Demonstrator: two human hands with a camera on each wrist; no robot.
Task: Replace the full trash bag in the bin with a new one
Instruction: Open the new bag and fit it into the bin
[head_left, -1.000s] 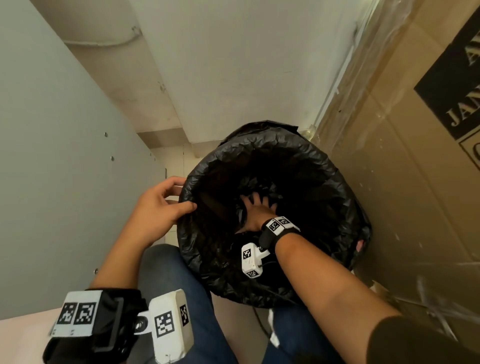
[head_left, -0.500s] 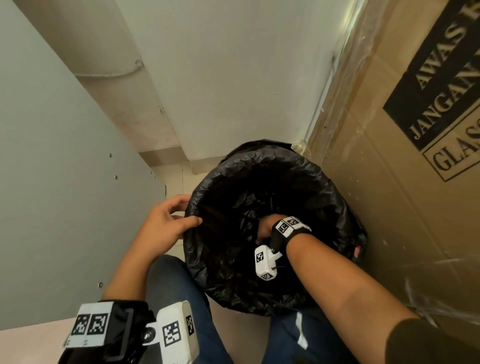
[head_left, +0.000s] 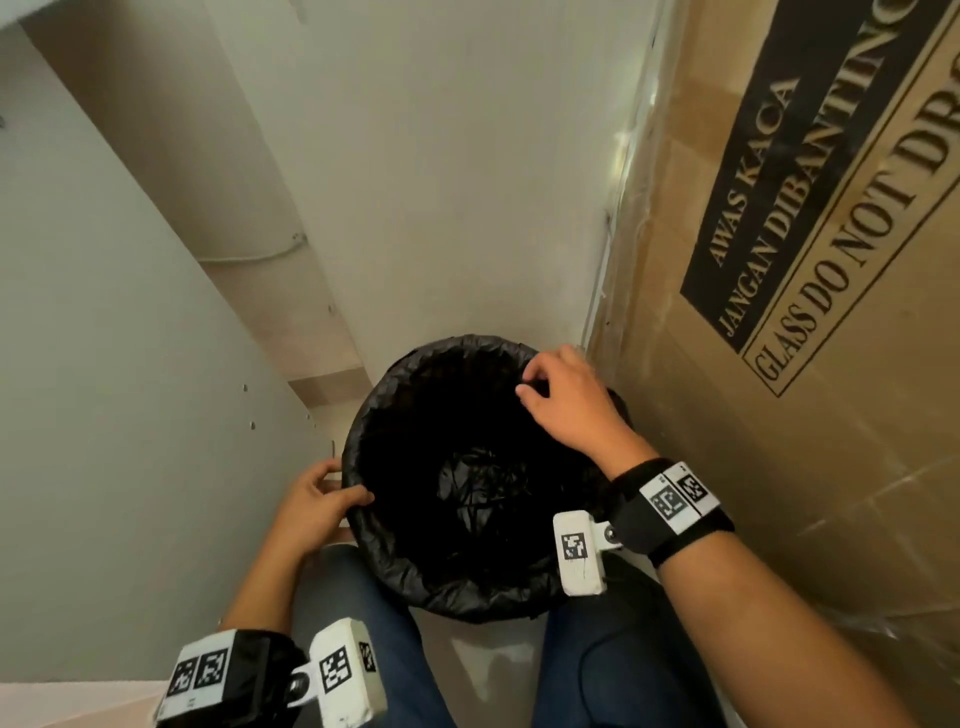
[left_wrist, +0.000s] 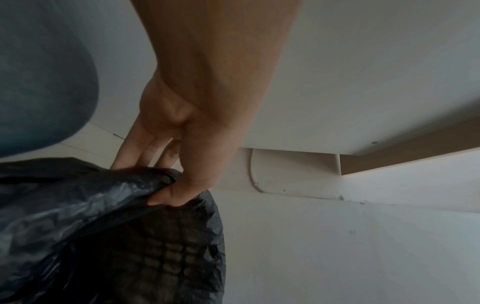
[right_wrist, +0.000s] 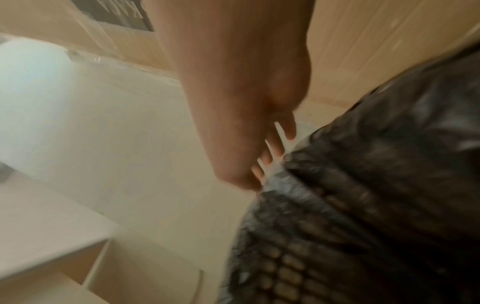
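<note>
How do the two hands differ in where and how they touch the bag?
The left hand grips the bag at the near-left rim, thumb inside; the right hand is at the far-right rim, fingers curled over it. The left sits lower in view, the right higher. Both wear wrist cameras.

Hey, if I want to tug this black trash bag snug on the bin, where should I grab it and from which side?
Grab the trash bag at its folded-over edge on the bin's rim, coming from above and outside, thumb inside and fingers outside. The plastic bunches thickest there, and the left hand already pinches it that way. The right hand sits at the far rim, so a pull on opposite sides probably seats it evenly.
</note>
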